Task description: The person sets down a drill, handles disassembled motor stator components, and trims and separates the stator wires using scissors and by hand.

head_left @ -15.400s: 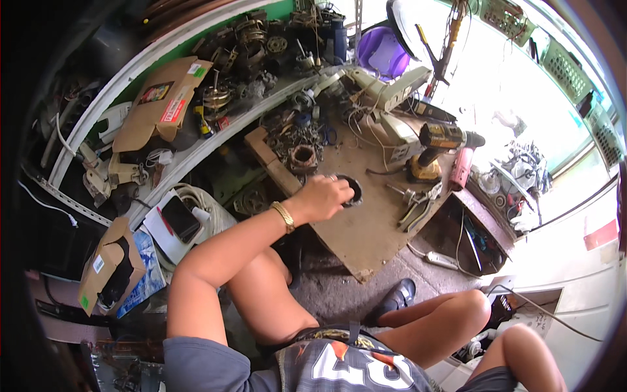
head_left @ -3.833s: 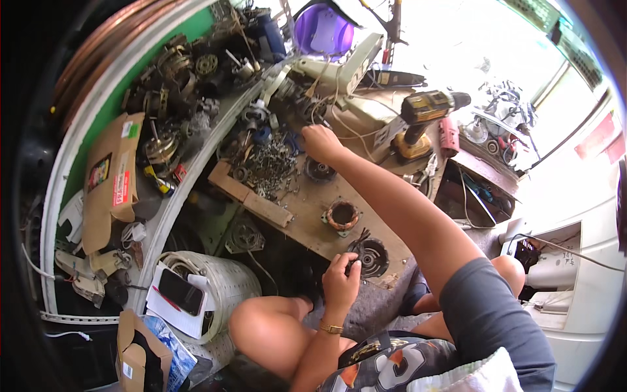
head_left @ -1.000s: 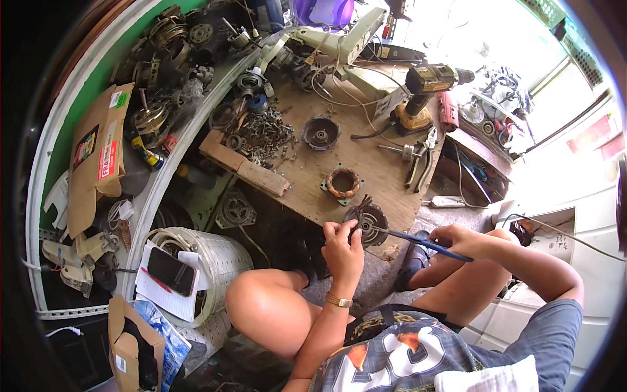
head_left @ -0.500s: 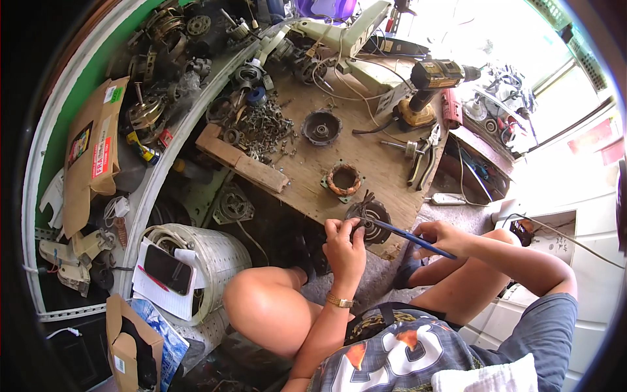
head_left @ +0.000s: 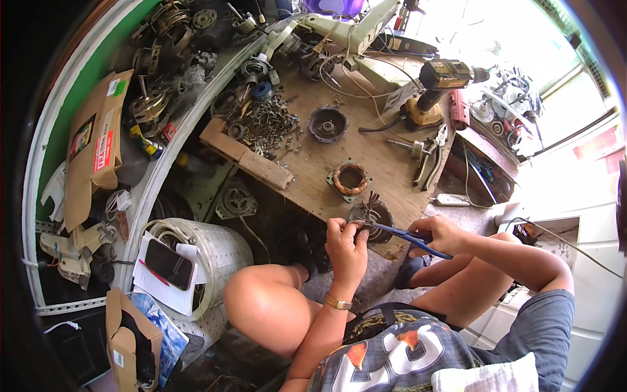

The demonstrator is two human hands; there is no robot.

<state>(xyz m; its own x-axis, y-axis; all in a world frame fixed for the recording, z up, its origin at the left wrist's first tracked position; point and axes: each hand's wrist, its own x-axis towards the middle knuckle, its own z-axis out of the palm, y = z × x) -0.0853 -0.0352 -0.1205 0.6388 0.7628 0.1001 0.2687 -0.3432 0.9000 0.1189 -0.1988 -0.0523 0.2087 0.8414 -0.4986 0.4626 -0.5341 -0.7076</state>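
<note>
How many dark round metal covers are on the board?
2: far cover, right of the small-parts pile; near cover, by the left hand. Others may be hidden.

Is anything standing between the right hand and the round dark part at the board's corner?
Only the blue-handled tool that the right hand itself holds: it reaches over the round dark part, toward the left hand at that part's left side. Nothing else is visible in between.
</note>
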